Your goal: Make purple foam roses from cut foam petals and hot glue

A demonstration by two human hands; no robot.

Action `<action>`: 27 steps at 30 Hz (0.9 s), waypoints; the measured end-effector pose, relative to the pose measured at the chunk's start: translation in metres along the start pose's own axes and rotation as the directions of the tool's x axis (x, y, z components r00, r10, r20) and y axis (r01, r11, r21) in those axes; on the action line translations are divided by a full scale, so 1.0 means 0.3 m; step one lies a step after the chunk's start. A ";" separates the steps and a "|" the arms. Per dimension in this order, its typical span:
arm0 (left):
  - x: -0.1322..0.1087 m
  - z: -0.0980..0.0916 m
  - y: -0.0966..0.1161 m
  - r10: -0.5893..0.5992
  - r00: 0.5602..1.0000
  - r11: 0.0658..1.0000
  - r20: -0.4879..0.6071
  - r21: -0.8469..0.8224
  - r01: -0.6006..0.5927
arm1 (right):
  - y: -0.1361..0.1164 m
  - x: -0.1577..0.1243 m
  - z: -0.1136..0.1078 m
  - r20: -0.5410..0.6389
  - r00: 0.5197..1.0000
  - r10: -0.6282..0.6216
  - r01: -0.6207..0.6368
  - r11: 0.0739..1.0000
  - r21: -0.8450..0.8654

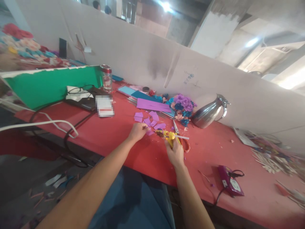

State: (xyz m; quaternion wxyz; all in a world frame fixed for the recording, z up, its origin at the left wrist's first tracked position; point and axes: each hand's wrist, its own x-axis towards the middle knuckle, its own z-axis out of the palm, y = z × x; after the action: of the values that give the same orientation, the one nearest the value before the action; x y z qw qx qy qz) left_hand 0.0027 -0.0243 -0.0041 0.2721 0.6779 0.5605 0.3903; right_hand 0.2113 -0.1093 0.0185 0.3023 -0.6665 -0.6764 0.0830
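My right hand (175,152) is wrapped round a yellow hot glue gun (170,137), with a whitish glue stick (183,137) poking out of its back end. Its nozzle, darkly stained, points left toward my left hand (137,132). That hand is closed in a pinch on a small purple paper piece (149,129), partly hidden by the fingers. Just beyond the hands, cut purple paper pieces (154,115) lie scattered on the red tabletop (143,159). Scissors (186,145) with orange-red handles rest beside the glue gun, partly covered by it and my right hand.
Behind the pieces are purple paper sheets (152,105) and a heap of paper flowers (183,103). A metal jug (207,114) lies tilted near the wall. A purple power box (230,181) sits right, a lidded jar (107,79) and green-lined box (54,86) left.
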 end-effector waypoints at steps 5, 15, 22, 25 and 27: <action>0.000 0.000 0.002 -0.018 1.000 1.000 0.019 0.018 0.018 | 0.006 0.002 -0.004 -0.071 0.997 0.031 -0.028 0.999 0.047; -0.002 0.000 0.000 0.016 1.000 1.000 -0.002 0.004 -0.016 | -0.005 -0.006 0.000 0.014 0.999 -0.034 0.034 0.999 -0.036; 0.000 0.002 -0.007 -0.018 1.000 1.000 0.012 -0.013 0.018 | 0.010 0.002 -0.013 -0.093 0.993 0.076 -0.065 0.991 0.113; 0.001 0.005 -0.014 0.000 1.000 1.000 0.015 -0.015 0.001 | 0.057 0.044 -0.050 -0.128 0.977 0.171 -0.144 0.969 0.200; 0.003 0.008 -0.020 0.009 1.000 0.999 0.011 -0.033 -0.009 | 0.112 0.091 -0.093 -0.098 0.958 0.269 -0.234 0.934 0.271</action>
State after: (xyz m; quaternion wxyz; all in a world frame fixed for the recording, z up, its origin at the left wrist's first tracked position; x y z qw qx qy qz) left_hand 0.0014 -0.0220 -0.0099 0.2847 0.6779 0.5495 0.3968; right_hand 0.2563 -0.0882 0.0319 0.4171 -0.7070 -0.5472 0.1633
